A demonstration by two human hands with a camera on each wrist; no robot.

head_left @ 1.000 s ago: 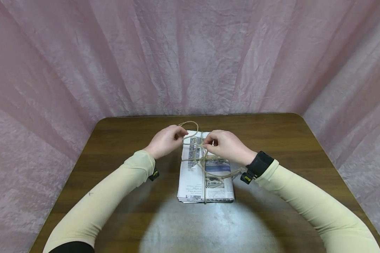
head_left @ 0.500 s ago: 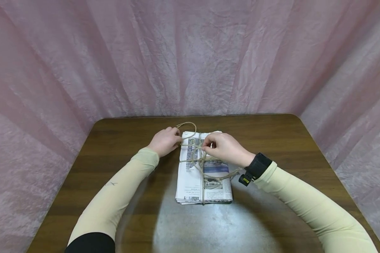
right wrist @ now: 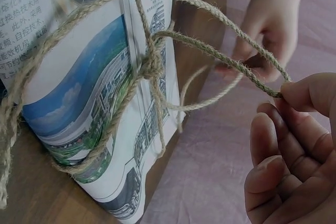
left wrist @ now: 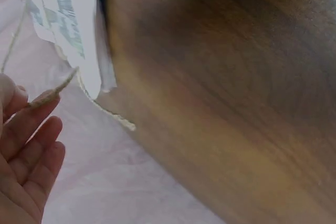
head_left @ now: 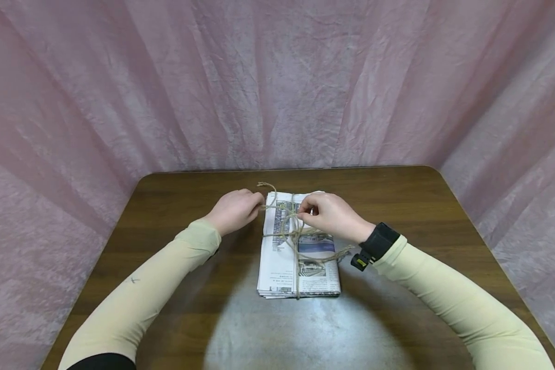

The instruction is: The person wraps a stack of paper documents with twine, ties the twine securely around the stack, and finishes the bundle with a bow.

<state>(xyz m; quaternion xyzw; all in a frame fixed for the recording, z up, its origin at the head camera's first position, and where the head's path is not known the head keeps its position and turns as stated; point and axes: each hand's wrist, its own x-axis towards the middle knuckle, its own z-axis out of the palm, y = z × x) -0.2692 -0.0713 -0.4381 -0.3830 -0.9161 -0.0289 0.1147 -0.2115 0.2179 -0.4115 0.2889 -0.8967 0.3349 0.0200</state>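
Note:
A stack of folded newspapers (head_left: 277,267) lies on the table, bound lengthwise and crosswise with twine (right wrist: 107,142). A knot (right wrist: 152,66) sits where the strands cross. My right hand (head_left: 331,213) pinches a bent loop of the twine between thumb and index finger above the stack, clearest in the right wrist view. My left hand (head_left: 236,209), beside the stack's far left corner, pinches another length of twine (left wrist: 52,94) between thumb and index finger, its other fingers loosely bent. The frayed tail (left wrist: 123,121) of that length hangs free past the paper's edge.
The brown wooden table (head_left: 176,195) carries a bright glare patch (head_left: 305,334) in front of the stack. A pink curtain (head_left: 277,87) hangs behind the table's far edge. Another loose twine end (head_left: 342,254) trails off the stack's right side.
My left hand has shifted its grip along the twine, and the loop by the far left corner has shrunk, its tail now shorter. My right hand stays nearly in place, still pinching.

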